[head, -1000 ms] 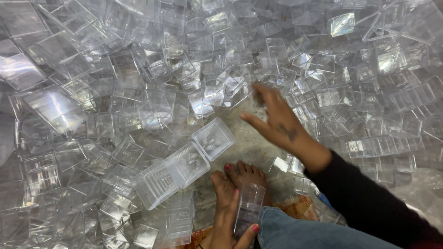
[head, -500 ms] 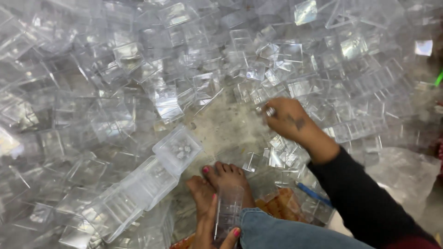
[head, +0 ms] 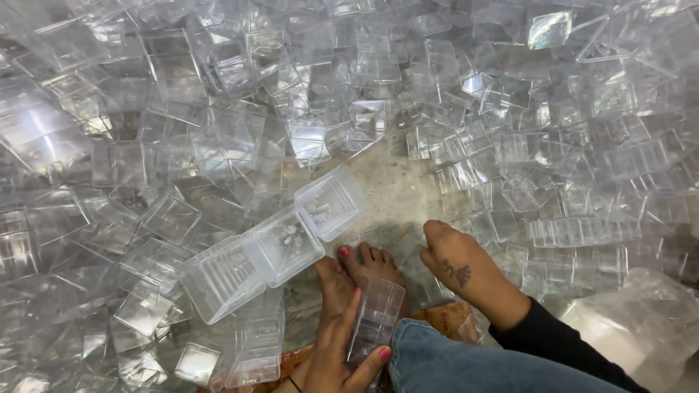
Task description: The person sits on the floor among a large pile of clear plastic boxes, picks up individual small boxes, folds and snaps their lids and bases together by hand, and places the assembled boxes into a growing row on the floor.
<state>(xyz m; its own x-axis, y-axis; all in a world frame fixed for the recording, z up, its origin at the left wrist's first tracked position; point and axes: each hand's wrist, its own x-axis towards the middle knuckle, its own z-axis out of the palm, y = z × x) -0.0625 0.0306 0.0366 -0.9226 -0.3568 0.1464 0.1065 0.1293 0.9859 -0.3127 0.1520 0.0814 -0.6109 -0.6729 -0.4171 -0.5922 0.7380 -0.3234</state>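
**Stack in One Hand, the Other Down by the Pile**

While the left hand (head: pixel 342 349) grips a short stack of clear plastic boxes (head: pixel 375 320) upright between thumb and fingers, the right hand (head: pixel 462 266) rests low on the bare concrete floor (head: pixel 397 193), fingers curled under and turned away from the camera, so I cannot tell whether it holds anything. Just beyond the left hand's fingertips lie the person's bare toes (head: pixel 368 258), and past them, touching one another in a diagonal row, sit three open clear trays (head: pixel 280 244). On the far side of the right hand, and all around both hands, a heap of loose clear boxes (head: pixel 510 145) covers the floor.

Judging from this, the step is gathering a single box to add to the held stack. To do it well, the right hand should pick from the near edge of the heap, just ahead of its knuckles, where boxes lie singly rather than interlocked. The left hand should keep the stack square and its open end facing the right hand, so each new piece seats cleanly. Glare makes edges hard to read, so feel should guide the grip.
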